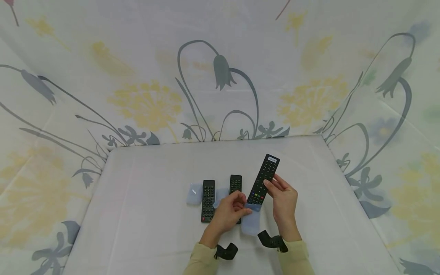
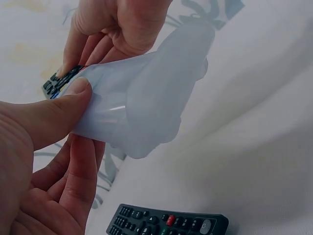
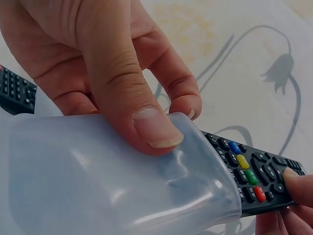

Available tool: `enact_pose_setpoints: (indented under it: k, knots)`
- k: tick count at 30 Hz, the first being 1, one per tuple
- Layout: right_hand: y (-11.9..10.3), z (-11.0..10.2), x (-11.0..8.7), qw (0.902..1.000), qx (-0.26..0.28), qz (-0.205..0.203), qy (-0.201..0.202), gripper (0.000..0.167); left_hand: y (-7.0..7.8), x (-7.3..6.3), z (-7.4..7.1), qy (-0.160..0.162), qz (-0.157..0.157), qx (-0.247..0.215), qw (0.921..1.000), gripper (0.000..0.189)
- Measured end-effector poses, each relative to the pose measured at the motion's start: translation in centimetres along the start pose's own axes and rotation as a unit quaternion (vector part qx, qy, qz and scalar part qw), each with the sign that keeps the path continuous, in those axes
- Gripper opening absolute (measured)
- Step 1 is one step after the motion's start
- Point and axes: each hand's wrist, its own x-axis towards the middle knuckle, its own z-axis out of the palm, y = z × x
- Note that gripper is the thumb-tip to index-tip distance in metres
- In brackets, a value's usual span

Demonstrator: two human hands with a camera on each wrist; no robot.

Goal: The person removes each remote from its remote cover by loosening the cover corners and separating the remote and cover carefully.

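Note:
My right hand (image 1: 285, 198) grips a black remote control (image 1: 264, 177), thumb on its buttons, and holds it tilted with the far end up. Around the remote's lower end is the mouth of a translucent bluish-white plastic sleeve (image 2: 137, 98). My left hand (image 1: 228, 212) pinches the sleeve near that mouth, thumb on the front face. In the right wrist view, coloured buttons (image 3: 252, 176) show just beyond the sleeve's edge. The sleeve's closed end hangs slack and partly folded in the left wrist view.
Two more black remotes lie on the white-covered table (image 1: 148, 214): one on the left (image 1: 207, 198), and another (image 1: 235, 182) partly behind my left hand. Beside them lie two flat translucent sleeves, one at left (image 1: 194, 194) and one between the remotes (image 1: 221, 193). Flower-patterned cloth (image 1: 220, 103) surrounds the table.

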Motion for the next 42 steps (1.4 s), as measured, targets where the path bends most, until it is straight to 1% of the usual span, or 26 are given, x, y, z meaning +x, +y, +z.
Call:
enact_pose_setpoints:
  k: [5, 11, 13, 16, 21, 24, 28, 31, 36, 42]
  knots:
    - [0.2, 0.0, 0.0, 0.9999, 0.011, 0.002, 0.004, 0.046, -0.1, 0.1, -0.2, -0.008, 0.002, -0.006, 0.9999, 0.027]
    - [0.3, 0.1, 0.0, 0.9999, 0.008, 0.01, 0.006, 0.047, 0.0, 0.0, -0.4, -0.018, 0.008, 0.009, 0.9998, 0.026]
    - [0.2, 0.2, 0.0, 0.9998, 0.014, 0.012, 0.01, 0.046, 0.2, 0.0, -0.4, -0.012, 0.01, 0.009, 0.9998, 0.027]
    - [-0.2, 0.6, -0.1, 0.9996, 0.025, 0.006, 0.008, 0.047, 0.4, 0.2, 0.1, 0.01, 0.006, -0.008, 0.9999, 0.034]
    - [-0.9, 1.5, -0.3, 0.9991, 0.038, -0.018, 0.006, 0.046, 1.1, 0.8, 1.4, 0.03, -0.02, -0.069, 0.9969, 0.05]
    - [-0.8, 1.5, -0.5, 0.9991, 0.039, -0.015, 0.011, 0.044, 1.5, 0.9, 1.9, 0.035, -0.047, -0.081, 0.995, 0.051]
    - [-0.6, 1.1, -0.5, 0.9994, 0.03, -0.008, 0.015, 0.045, 1.6, 0.8, 1.9, 0.038, -0.061, -0.056, 0.9959, 0.048]
    - [-0.5, 0.9, -0.4, 0.9994, 0.029, -0.003, 0.019, 0.046, 1.5, 0.6, 1.7, 0.033, -0.052, -0.043, 0.9972, 0.047]
    - [-0.5, 0.6, -0.1, 0.999, 0.038, 0.0, 0.025, 0.047, 1.4, 0.5, 1.6, 0.035, -0.039, -0.036, 0.998, 0.046]
    - [-0.4, 0.4, -0.2, 0.9994, 0.029, 0.001, 0.018, 0.046, 1.4, 0.2, 1.4, 0.031, -0.04, -0.011, 0.9986, 0.046]
